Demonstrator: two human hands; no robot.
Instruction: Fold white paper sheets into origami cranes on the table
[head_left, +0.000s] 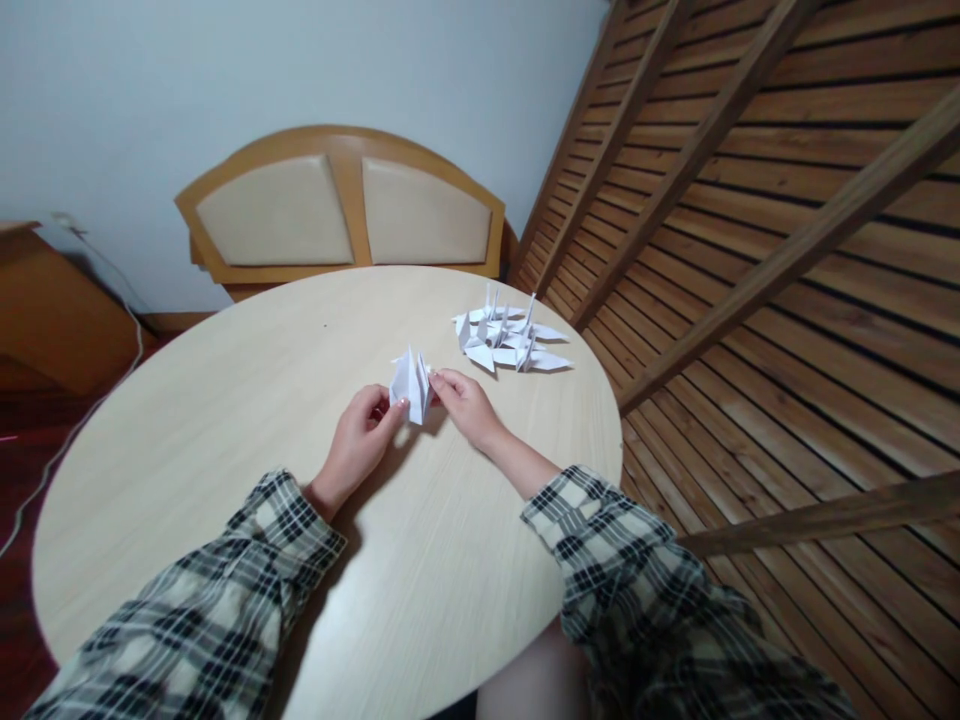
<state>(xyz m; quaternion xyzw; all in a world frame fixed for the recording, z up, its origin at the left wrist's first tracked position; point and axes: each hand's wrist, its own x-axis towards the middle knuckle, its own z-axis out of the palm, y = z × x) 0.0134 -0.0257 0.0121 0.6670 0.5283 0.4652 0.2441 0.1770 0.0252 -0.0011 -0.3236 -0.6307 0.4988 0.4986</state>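
Note:
A white origami crane (pixel 411 388) is held between both hands just above the round table. My left hand (pixel 360 432) pinches its left side, thumb in front and fingers behind. On the opposite side, my right hand (pixel 466 402) is closed with thumb and forefinger on the crane's right edge. The crane's wings stand up close together, and small parts of it are hidden by the fingers. Just beyond my right hand, several finished white paper cranes (pixel 501 335) sit in a cluster on the table, their necks and tails pointing up.
The pale round table (pixel 225 400) fills the middle. Behind it stands a wooden headboard (pixel 349 190) with cream panels, against a light wall. A slatted wooden partition (pixel 750 230) rises close on the right. At left are a wooden cabinet (pixel 60 310) and a white cable (pixel 75 425).

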